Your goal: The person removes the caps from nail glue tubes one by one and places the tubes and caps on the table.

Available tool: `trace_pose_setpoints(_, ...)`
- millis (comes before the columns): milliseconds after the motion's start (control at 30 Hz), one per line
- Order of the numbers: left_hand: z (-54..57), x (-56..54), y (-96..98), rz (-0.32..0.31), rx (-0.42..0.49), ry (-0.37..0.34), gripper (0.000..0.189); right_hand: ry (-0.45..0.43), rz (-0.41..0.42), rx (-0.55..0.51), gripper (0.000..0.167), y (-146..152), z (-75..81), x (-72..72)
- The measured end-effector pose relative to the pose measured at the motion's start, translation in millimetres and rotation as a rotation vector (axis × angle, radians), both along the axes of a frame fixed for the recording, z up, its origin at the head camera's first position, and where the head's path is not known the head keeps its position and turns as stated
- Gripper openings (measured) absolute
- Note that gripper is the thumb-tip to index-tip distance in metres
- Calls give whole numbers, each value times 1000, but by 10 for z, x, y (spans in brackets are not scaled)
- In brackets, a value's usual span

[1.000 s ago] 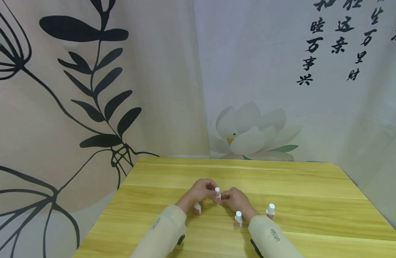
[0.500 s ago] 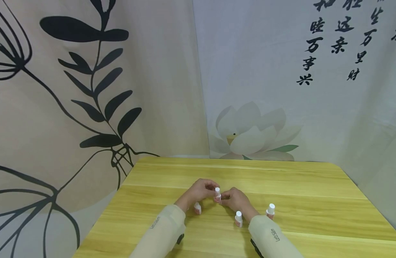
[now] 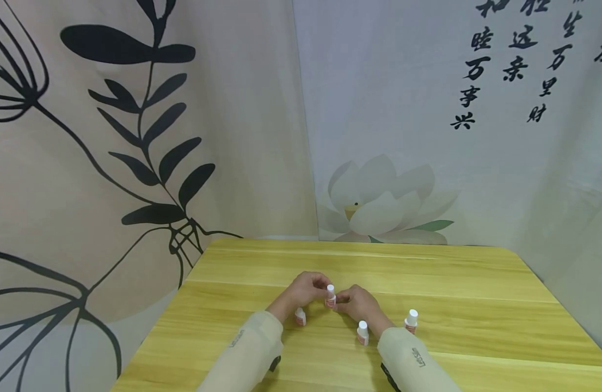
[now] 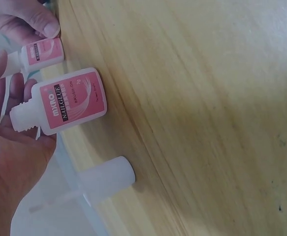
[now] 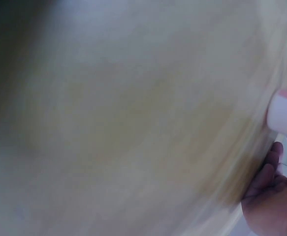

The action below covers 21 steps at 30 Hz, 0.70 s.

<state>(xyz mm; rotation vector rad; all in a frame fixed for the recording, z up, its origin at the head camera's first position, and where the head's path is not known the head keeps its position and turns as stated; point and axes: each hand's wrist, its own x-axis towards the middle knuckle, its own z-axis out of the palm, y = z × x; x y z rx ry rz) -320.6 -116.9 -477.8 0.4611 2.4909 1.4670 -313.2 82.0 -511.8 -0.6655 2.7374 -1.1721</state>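
Observation:
A small nail glue bottle point(image 3: 330, 300) with a white cap and pink label stands upright between the hands. My left hand point(image 3: 308, 288) pinches it near the cap from the left. From the other side my right hand point(image 3: 358, 303) holds its lower body, thumb at the label's edge in the left wrist view. Closer to the left wrist stands an uncapped nail glue bottle point(image 4: 74, 101), its threaded neck bare. Beside that one a white brush cap point(image 4: 109, 179) rests on the table with its brush pointing up; the left arm hides it in the head view.
Two more capped bottles stand near the right forearm: one bottle point(image 3: 362, 333) inside it, another bottle point(image 3: 411, 320) beyond it to the right. All stand on a wood-grain table point(image 3: 477, 305). A printed curtain point(image 3: 252, 136) hangs behind the table's far edge.

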Motion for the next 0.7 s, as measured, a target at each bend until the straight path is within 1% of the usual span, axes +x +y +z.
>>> trace_pose_setpoints(233,-15,-5,17,6,-4,1,16,3,-16,12,9,-6,16,6)
trace_pose_setpoints(533,6,3,-15,-27,15,4,26,-19,-12,-9,11,-12,6,2)
trace_pose_setpoints(700,7,-1,-27,-36,39,-1,24,-16,-12,-4,10,-19,18,7)
